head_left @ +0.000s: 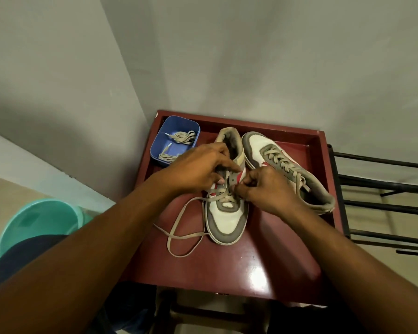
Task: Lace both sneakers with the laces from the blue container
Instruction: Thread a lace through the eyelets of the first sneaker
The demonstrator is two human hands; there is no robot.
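Observation:
Two white, grey and red sneakers stand on a dark red table. The near sneaker points its toe toward me and has a beige lace through its lowest eyelets; the loose end loops over the table to the left. My left hand grips the sneaker's upper by the eyelets. My right hand pinches the lace at the sneaker's right eyelet row. The other sneaker, laced, lies to the right with its toe away from me. A blue container at the back left holds more beige laces.
The table has a raised rim and stands in a corner of grey walls. A teal bucket stands on the floor to the left. A black metal rack stands right of the table.

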